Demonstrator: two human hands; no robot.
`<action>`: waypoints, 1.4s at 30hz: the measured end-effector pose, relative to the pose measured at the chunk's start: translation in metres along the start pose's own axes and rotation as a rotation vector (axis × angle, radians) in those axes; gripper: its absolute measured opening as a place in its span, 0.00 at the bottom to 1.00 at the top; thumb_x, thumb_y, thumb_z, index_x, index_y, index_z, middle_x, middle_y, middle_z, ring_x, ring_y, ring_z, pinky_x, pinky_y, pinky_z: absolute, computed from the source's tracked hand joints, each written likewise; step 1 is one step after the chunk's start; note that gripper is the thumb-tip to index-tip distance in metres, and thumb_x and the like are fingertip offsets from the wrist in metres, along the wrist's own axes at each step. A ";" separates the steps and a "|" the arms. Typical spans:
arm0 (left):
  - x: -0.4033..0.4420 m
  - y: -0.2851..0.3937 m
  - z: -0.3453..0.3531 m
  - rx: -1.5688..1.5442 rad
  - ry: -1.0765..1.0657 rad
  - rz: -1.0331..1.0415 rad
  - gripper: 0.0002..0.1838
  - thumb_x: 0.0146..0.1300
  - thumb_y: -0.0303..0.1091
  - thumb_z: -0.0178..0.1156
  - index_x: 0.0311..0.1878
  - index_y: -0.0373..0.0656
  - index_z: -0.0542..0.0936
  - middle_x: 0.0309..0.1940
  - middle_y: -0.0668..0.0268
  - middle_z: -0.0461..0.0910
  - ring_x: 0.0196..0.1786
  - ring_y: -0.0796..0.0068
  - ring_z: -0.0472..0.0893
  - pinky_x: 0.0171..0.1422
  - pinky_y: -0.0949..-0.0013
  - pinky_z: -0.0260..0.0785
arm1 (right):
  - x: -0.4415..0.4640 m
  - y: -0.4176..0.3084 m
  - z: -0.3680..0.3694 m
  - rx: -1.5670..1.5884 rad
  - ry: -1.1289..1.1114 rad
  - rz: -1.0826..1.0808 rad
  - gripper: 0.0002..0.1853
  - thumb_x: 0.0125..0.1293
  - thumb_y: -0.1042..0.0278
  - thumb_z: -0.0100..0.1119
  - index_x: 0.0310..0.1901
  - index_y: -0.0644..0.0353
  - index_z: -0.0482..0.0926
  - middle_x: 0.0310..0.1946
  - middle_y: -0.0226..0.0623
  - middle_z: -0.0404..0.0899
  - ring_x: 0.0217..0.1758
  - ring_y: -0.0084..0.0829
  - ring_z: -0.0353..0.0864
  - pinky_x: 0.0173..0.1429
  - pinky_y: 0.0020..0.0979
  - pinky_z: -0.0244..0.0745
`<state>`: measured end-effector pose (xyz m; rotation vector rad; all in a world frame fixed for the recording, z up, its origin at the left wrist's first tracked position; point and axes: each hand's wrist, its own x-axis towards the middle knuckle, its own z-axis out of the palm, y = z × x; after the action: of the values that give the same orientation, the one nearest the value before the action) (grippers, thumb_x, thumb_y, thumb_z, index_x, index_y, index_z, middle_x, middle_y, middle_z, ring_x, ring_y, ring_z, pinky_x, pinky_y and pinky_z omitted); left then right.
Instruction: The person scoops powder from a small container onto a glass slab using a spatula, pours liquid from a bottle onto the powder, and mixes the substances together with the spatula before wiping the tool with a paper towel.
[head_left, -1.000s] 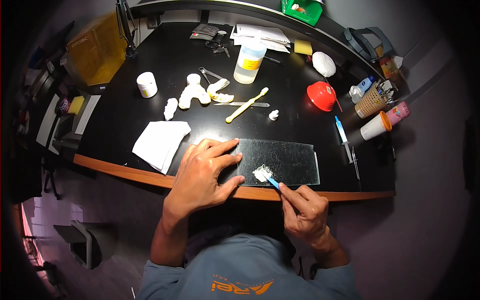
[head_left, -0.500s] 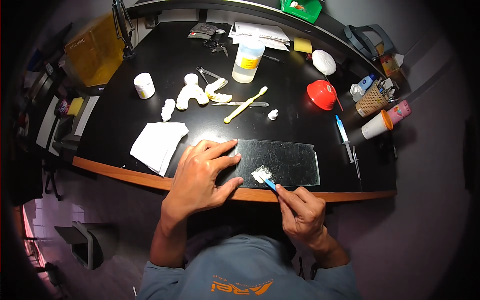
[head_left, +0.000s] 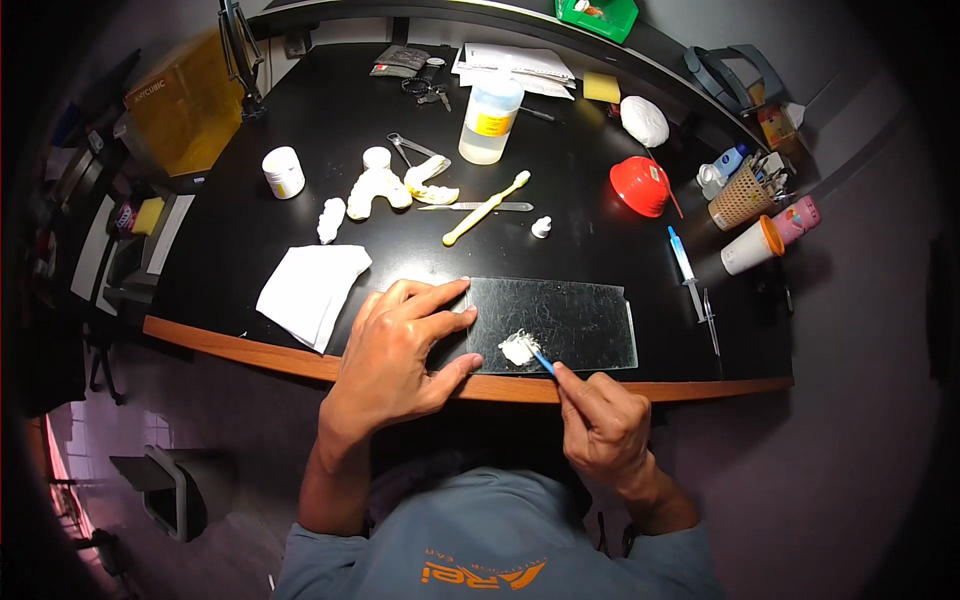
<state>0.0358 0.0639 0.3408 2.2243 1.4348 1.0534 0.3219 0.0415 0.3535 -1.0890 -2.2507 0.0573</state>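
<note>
A clear, scratched glass slab (head_left: pixel 580 325) lies at the front edge of the desk. My left hand (head_left: pixel 400 345) braces its left edge, with fingers and thumb spread along that side. Between my right hand's (head_left: pixel 605 420) closed fingers is a thin blue spatula (head_left: pixel 545 361), tilted down to the left. Its tip meets a mound of white paste (head_left: pixel 518 348) low on the slab; the end of the tip is hidden in the paste. Left of my left hand lies a folded white paper towel (head_left: pixel 312 293).
Dental casts (head_left: pixel 378 190), a white jar (head_left: pixel 284 173), a scalpel (head_left: pixel 480 206), a yellow toothbrush-like tool (head_left: pixel 487 208) and a small white bottle (head_left: pixel 541 228) lie beyond the slab. Behind stands a liquid-filled bottle (head_left: pixel 490 122). To the right are a red bowl (head_left: pixel 641 187) and a syringe (head_left: pixel 685 262).
The spatula's tip has shifted slightly within the paste, and its handle lies at a different angle. The paste looks more gathered. My left hand keeps its place at the slab's edge.
</note>
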 end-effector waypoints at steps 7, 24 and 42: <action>-0.001 0.000 0.000 0.010 0.001 0.002 0.23 0.61 0.43 0.83 0.57 0.42 0.94 0.73 0.62 0.88 0.66 0.58 0.84 0.74 0.55 0.72 | -0.002 0.003 0.007 0.041 0.040 0.014 0.18 0.64 0.81 0.75 0.56 0.65 0.94 0.22 0.33 0.73 0.17 0.30 0.74 0.23 0.36 0.69; 0.000 0.001 -0.001 0.008 -0.001 -0.004 0.23 0.61 0.43 0.83 0.56 0.42 0.94 0.72 0.62 0.88 0.66 0.58 0.84 0.73 0.55 0.71 | 0.003 0.002 0.008 0.052 0.032 0.010 0.18 0.65 0.82 0.75 0.56 0.63 0.95 0.21 0.32 0.72 0.16 0.28 0.72 0.22 0.36 0.66; -0.002 -0.003 0.003 0.017 0.023 0.009 0.22 0.62 0.45 0.82 0.55 0.42 0.95 0.72 0.64 0.88 0.66 0.58 0.84 0.72 0.55 0.71 | 0.003 -0.008 -0.003 -0.087 0.059 0.004 0.21 0.63 0.77 0.72 0.59 0.67 0.93 0.26 0.35 0.77 0.19 0.33 0.77 0.26 0.37 0.74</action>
<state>0.0351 0.0636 0.3361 2.2398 1.4497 1.0770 0.3163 0.0378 0.3598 -1.1258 -2.2159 -0.0717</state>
